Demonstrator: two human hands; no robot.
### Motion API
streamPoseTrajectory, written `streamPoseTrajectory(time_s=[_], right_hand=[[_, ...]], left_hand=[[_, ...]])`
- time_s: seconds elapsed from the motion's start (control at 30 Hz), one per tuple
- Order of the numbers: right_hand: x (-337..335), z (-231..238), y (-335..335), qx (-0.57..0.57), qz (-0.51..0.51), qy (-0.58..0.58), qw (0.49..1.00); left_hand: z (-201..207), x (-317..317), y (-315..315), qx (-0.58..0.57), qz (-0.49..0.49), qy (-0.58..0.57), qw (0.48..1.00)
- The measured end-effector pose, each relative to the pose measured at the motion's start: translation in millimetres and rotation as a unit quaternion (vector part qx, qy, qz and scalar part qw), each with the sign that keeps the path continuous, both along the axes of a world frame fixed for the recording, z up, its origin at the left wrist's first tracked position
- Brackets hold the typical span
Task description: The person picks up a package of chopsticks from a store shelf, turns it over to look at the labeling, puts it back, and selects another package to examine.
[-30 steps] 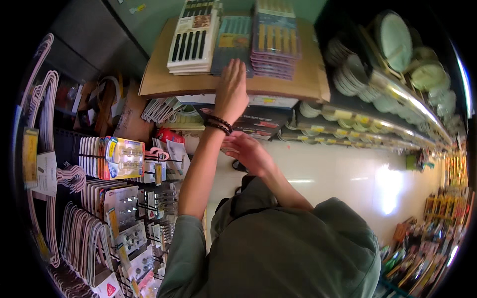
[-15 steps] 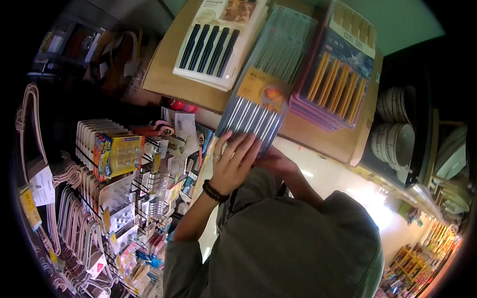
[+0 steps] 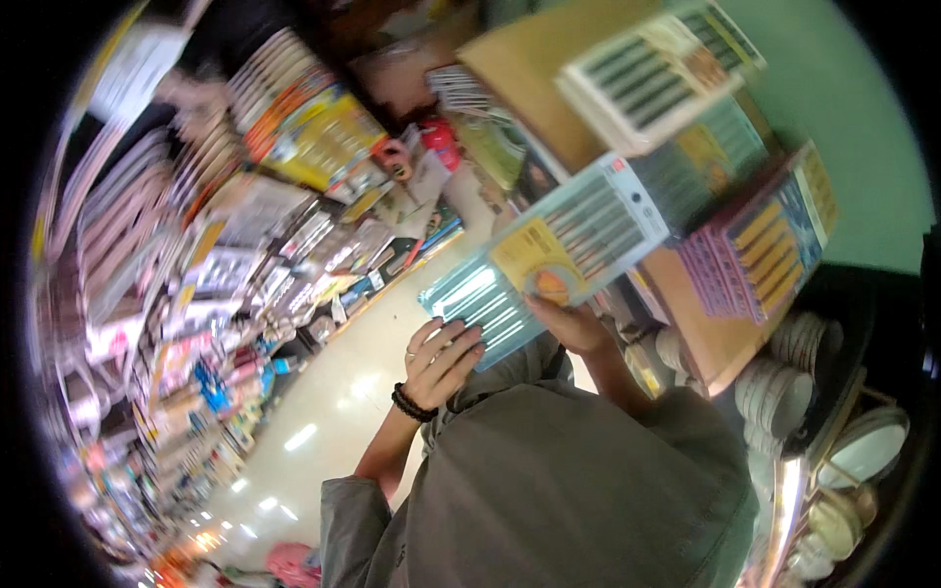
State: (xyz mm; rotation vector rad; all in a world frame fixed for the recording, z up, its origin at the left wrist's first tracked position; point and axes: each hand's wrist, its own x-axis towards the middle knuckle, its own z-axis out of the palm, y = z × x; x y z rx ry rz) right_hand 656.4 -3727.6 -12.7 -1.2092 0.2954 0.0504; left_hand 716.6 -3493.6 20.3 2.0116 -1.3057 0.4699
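Both hands hold a flat, clear bluish pack of metal chopsticks (image 3: pixel 588 230) with a yellow card band. It slants from lower left to upper right, its far end overlapping the cardboard box top. My left hand (image 3: pixel 446 365), wearing a dark bead bracelet, grips the near end with its fingers over the top; its thumb is hidden. On the near long side, my right hand (image 3: pixel 576 326) holds the edge by the yellow band, most of its fingers beneath. Similar packs (image 3: pixel 716 147) lie behind on the box, between packs of dark chopsticks (image 3: pixel 637 88) and of wooden-coloured chopsticks (image 3: pixel 769 255).
The cardboard box (image 3: pixel 529 49) stands ahead under the packs. Hanging carded goods (image 3: pixel 319 137) and hangers (image 3: pixel 123 216) crowd the left. Stacked bowls (image 3: pixel 774 392) fill a shelf at right. A shiny pale floor (image 3: pixel 343 392) shows below.
The chopstick pack has come off the others on the box and turned so its near end points lower left. My right hand moved along its edge. The whole view has rotated.
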Motion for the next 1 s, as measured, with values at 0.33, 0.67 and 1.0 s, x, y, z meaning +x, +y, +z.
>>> streamPoseTrajectory(time_s=[0.33,0.67,1.0], right_hand=[[-5.9,43.3,158.1,-0.263,0.275,-0.181,0.907],[-48.5,37.5,371.3,-0.274,0.548,-0.403,0.680],[-98.7,77.2,577.3,-0.183,0.731,-0.478,0.451]], left_hand=[[-0.9,-116.2,154.8,0.051,0.259,0.177,0.948],[5.3,-246.9,284.6,-0.106,0.563,0.183,0.799],[-76.0,-339.4,345.5,-0.697,0.358,0.258,0.565]])
